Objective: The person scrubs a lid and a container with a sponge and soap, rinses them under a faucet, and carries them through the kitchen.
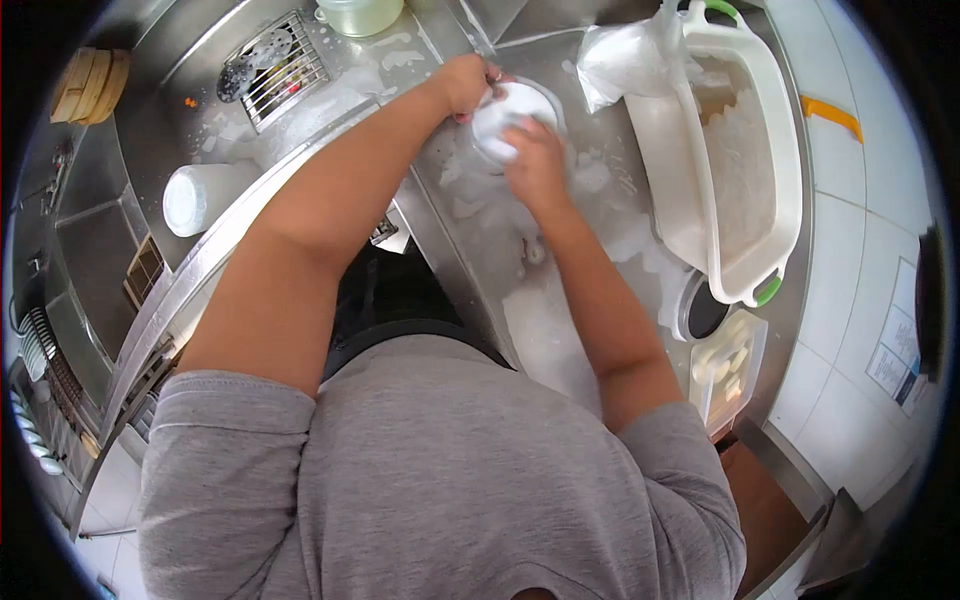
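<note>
A round, pale bowl-like container [517, 100] is tilted up over the wet steel sink area, its inside white with suds. My left hand [468, 84] is closed on its far-left rim. Curled fingers of my right hand [536, 160] press at the near side of the container's inside, slightly blurred. Whatever they may hold is hidden in the white foam. Soapy water and foam [560, 215] spread over the steel around and below both hands.
A large white tub [675, 185] with green handles stands at right, a clear plastic bag [625, 65] beside it. Below are a dark-faced round item [703, 308] and a clear box [728, 365]. Left are a white tub [200, 198], a drain grate [285, 85] and a skimmer [235, 82].
</note>
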Demonstrator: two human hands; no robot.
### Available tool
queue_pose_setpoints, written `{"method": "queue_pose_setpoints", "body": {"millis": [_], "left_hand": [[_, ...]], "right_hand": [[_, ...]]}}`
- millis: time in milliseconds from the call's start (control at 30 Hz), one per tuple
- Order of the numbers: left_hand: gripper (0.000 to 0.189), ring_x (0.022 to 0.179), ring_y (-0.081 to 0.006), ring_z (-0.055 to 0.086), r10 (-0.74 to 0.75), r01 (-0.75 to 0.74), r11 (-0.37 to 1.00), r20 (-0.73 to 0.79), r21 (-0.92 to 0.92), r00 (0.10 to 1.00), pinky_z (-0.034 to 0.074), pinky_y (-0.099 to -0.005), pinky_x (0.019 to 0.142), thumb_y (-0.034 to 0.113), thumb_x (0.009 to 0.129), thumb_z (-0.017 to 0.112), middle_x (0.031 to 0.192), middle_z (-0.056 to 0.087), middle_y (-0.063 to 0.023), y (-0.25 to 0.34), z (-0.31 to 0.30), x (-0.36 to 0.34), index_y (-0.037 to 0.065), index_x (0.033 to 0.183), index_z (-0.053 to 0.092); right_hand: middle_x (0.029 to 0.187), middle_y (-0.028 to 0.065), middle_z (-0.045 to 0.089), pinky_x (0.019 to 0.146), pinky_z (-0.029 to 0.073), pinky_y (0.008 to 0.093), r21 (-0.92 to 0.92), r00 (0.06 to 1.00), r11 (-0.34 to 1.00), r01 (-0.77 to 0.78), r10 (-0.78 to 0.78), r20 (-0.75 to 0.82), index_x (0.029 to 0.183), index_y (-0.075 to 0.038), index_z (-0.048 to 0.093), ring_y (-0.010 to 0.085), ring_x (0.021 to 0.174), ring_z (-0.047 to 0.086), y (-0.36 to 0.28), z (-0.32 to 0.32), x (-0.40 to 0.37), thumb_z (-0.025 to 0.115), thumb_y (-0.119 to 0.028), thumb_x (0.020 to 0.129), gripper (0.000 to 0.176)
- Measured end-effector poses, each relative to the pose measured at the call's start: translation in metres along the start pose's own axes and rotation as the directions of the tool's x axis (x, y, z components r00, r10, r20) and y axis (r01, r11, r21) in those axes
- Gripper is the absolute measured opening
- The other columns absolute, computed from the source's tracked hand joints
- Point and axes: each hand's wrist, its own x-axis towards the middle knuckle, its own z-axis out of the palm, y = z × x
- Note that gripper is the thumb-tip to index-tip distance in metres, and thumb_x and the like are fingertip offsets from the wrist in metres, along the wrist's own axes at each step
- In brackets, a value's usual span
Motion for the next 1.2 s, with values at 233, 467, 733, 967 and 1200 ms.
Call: {"method": "queue_pose_setpoints", "body": {"millis": [233, 467, 733, 967, 1200], "left_hand": [[0.029, 0.036, -0.0159, 0.048, 0.022, -0.023, 0.995, -0.013, -0.093, 1.000, 0.041, -0.0330, 0.037, 0.020, 0.083, 0.067, 0.061, 0.061, -0.0076, -0.005, 0.006, 0.003, 0.017, 0.113, 0.067], [0.030, 0.038, -0.0143, 0.049, 0.046, -0.046, 0.995, -0.004, -0.090, 0.999, 0.043, -0.0313, 0.040, 0.018, 0.084, 0.066, 0.064, 0.062, -0.0070, -0.001, -0.005, -0.003, 0.014, 0.113, 0.066], [0.028, 0.045, -0.0167, 0.057, 0.080, -0.062, 0.981, 0.094, -0.185, 0.992, 0.049, -0.0314, 0.044, 0.013, 0.083, 0.065, 0.073, 0.066, -0.0084, -0.002, -0.007, -0.001, 0.009, 0.110, 0.066], [0.028, 0.053, -0.0194, 0.061, 0.174, -0.162, 0.977, 0.081, -0.138, 0.981, 0.049, -0.0340, 0.047, 0.011, 0.084, 0.061, 0.079, 0.067, -0.0126, -0.007, -0.003, 0.010, 0.009, 0.112, 0.064], [0.027, 0.053, -0.0263, 0.063, 0.330, -0.338, 0.940, 0.135, 0.043, 0.934, 0.051, -0.0392, 0.059, 0.014, 0.085, 0.061, 0.078, 0.066, -0.0163, -0.010, 0.001, 0.014, 0.008, 0.111, 0.059]], "right_hand": [[0.088, 0.0101, 0.058, 0.074, 0.038, 0.0450, -0.008, 0.999, 1.000, 0.025, -0.025, -0.032, 0.085, -0.016, 0.066, 0.0329, 0.088, 0.055, -0.021, 0.020, 0.011, 0.061, -0.002, 0.059, 0.030], [0.084, 0.0160, 0.059, 0.074, 0.039, 0.0504, 0.112, 0.973, 0.986, -0.120, 0.139, -0.185, 0.091, -0.008, 0.065, 0.0340, 0.089, 0.055, 0.032, 0.011, -0.021, 0.058, -0.005, 0.064, 0.028], [0.100, 0.0176, 0.057, 0.076, 0.039, 0.0476, -0.225, 0.991, 0.967, -0.123, 0.107, -0.084, 0.091, -0.012, 0.062, 0.0363, 0.095, 0.053, -0.010, 0.006, -0.002, 0.059, -0.006, 0.063, 0.029], [0.094, 0.0149, 0.056, 0.068, 0.039, 0.0451, -0.356, 0.969, 0.910, -0.210, 0.243, 0.049, 0.090, -0.013, 0.062, 0.0324, 0.089, 0.054, -0.036, 0.002, 0.002, 0.061, -0.008, 0.064, 0.026], [0.086, 0.0088, 0.056, 0.066, 0.038, 0.0411, -0.610, 0.938, 0.747, -0.263, 0.346, 0.019, 0.086, -0.017, 0.064, 0.0281, 0.083, 0.055, -0.044, -0.009, 0.013, 0.058, -0.008, 0.069, 0.020]]}}
